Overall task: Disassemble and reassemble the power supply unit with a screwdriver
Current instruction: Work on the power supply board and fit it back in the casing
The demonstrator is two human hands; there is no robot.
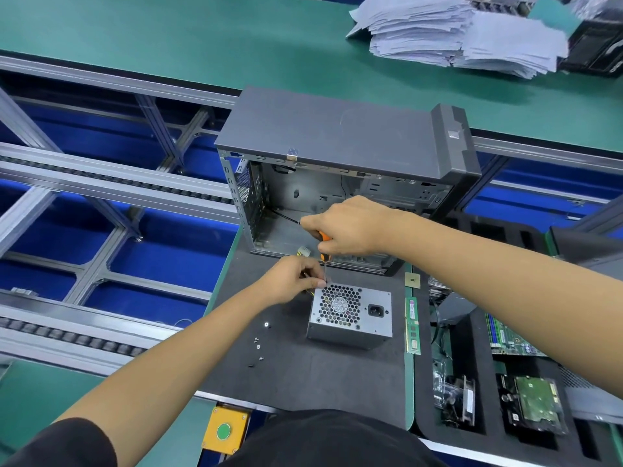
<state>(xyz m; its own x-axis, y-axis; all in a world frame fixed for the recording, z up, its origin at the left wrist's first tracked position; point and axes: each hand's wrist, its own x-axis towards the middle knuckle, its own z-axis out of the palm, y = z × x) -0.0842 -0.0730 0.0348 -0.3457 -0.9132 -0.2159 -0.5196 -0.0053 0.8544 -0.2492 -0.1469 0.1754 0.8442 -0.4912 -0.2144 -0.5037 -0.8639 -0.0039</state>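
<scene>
The power supply unit (350,315) lies on the dark grey foam mat (303,375), in front of the open computer case (337,170). Its face with the honeycomb fan grille and the black power socket looks up toward the camera. A bundle of coloured wires comes out at its far left corner and ends in a white connector (303,251) near the case opening.

The screwdriver (324,256) has an orange and black handle, and its thin shaft points down to the top left corner of the unit. The right hand (350,227) grips the handle from above, with the fingers curled around it. The left hand (291,276) is at the same corner; its thumb and fingertips are pinched together at the lower end of the shaft, just beside the tip. I cannot tell if a screw is there.

Several small loose screws (259,345) lie on the mat to the left of the unit, well apart from it. On the right of the mat a green RAM stick (413,325) lies along the edge, and a CPU chip (412,280) is beyond it. Further right, a black foam tray (472,429) holds a hard drive (532,402) and a green motherboard (512,338). Near the person's body there is a yellow box with a green button (225,429). Far away, on the green table (202,38), lies a stack of white papers (455,35).
</scene>
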